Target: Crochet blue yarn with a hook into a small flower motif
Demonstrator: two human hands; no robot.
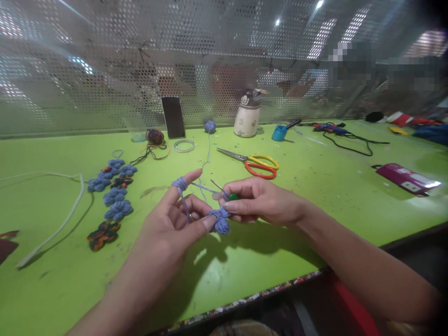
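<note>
My left hand (178, 219) pinches a small purple-blue crochet flower (221, 221) between thumb and fingers, with yarn wound round its raised index finger. From that finger the yarn runs across to a crochet hook (217, 185), whose green grip shows in my right hand (257, 200). The right fingers are closed round the hook, close beside the flower. A strand leads back over the table to a purple-blue yarn ball (210, 126). Finished flowers in blue and in dark orange mix, such as a blue crochet flower (119, 210), lie to the left.
Scissors (261, 164) with yellow and red handles lie beyond my hands. Behind stand a phone (173, 117), a bottle (248, 114) and a blue pot (279, 133). A multicoloured yarn ball (155, 137), white cord (70, 219) and purple packet (402, 177) lie around. A perforated screen (140, 70) borders the table.
</note>
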